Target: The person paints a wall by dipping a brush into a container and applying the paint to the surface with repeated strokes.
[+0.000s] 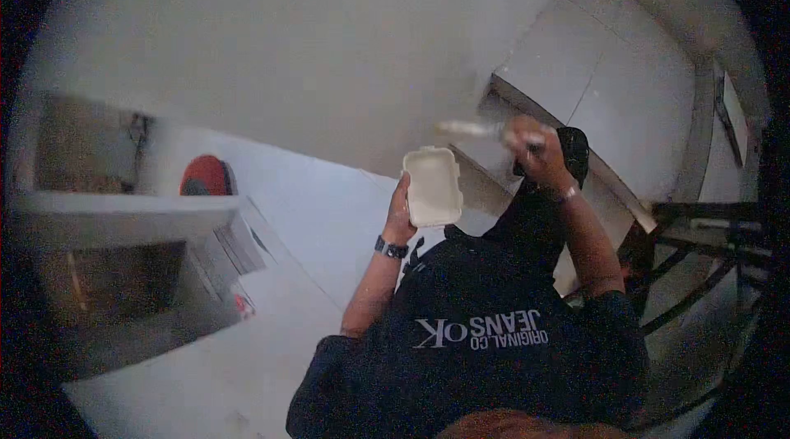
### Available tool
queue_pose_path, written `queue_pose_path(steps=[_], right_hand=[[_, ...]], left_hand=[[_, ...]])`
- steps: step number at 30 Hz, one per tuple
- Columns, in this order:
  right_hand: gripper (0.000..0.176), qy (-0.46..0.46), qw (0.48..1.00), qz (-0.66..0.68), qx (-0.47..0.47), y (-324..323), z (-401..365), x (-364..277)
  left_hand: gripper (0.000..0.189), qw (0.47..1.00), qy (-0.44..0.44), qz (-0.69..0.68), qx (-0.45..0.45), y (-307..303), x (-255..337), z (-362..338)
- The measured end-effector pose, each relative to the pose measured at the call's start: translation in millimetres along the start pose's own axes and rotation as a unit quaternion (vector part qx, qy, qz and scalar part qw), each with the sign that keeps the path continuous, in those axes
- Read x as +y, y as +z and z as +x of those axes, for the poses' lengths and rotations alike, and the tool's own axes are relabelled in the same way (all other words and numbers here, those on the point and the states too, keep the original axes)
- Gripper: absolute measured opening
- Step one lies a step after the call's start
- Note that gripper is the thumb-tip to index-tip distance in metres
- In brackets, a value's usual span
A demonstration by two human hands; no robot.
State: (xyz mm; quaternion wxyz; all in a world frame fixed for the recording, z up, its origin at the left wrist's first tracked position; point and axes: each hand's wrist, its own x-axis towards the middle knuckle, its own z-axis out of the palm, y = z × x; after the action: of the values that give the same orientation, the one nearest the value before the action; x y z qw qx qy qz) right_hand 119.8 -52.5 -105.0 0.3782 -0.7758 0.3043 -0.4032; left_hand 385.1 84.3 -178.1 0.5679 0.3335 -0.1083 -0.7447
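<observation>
My left hand has its grip closed on the side rim of the white foam container, held in front of my chest. Judged light, thin-walled and crushable: hold at the rim, gently. My right hand grips a blurred white stick-like item

1 foam box, 1 wht stick, 1 watch, 1 red disc.
</observation>
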Motion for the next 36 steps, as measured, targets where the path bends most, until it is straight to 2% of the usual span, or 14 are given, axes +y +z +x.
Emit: queue_pose_path(steps=[4, 5, 7, 14, 17, 20, 21, 22, 23, 25, 26, 28, 32, 36], right_hand=[[0.026, -0.193, 0.927, -0.130, -0.293, 10, 2, -52], [0.026, -0.193, 0.926, -0.132, -0.297, 18, 2, -55], [0.034, -0.340, 0.872, -0.231, -0.265, 30, 5, -58], [0.035, -0.356, 0.848, -0.251, -0.302, 20, 20, -69], [0.030, -0.302, 0.884, -0.224, -0.278, 18, 5, -42], [0.025, -0.250, 0.951, -0.101, -0.153, 30, -11, -15], [0.023, -0.027, 0.998, 0.044, -0.048, 40, -22, -13], [0.024, 0.195, 0.961, 0.187, 0.063, 50, -31, -8], [0.024, 0.194, 0.961, 0.186, 0.069, 58, -41, 5], [0.028, 0.302, 0.860, 0.378, 0.158, 74, -58, 28], [0.028, 0.301, 0.859, 0.378, 0.167, 81, -67, 34], [0.025, 0.327, 0.756, 0.532, 0.197, 92, -75, 26], [0.027, 0.358, 0.631, 0.627, 0.283, 115, -91, 14], [0.028, 0.295, 0.580, 0.691, 0.315, 127, -106, 17]], left_hand=[[0.061, 1.000, -0.001, 0.019, -0.014, -1, 1, 0], [0.061, 1.000, 0.001, 0.014, -0.015, 3, 2, 0], [0.061, 0.999, 0.026, 0.046, 0.001, 12, 4, -1], [0.061, 0.998, 0.017, 0.054, 0.009, 6, 4, -1], [0.060, 1.000, 0.001, 0.025, -0.010, 15, 8, -6], [0.059, 0.999, 0.020, 0.042, -0.002, 15, 6, -5], [0.059, 0.999, 0.012, 0.022, -0.022, 7, 3, -1], [0.059, 0.999, 0.003, 0.002, -0.042, 6, 3, 0], [0.059, 0.999, -0.001, 0.006, -0.047, 4, 0, 0], [0.059, 0.997, 0.055, 0.039, -0.032, 8, -1, -1], [0.059, 0.997, 0.048, 0.043, -0.037, 5, -3, 1], [0.058, 0.998, 0.054, 0.019, -0.033, 3, -4, 3], [0.058, 0.994, 0.071, 0.080, -0.019, 20, -1, -7], [0.059, 0.996, 0.081, 0.035, -0.029, 21, -9, -9]])
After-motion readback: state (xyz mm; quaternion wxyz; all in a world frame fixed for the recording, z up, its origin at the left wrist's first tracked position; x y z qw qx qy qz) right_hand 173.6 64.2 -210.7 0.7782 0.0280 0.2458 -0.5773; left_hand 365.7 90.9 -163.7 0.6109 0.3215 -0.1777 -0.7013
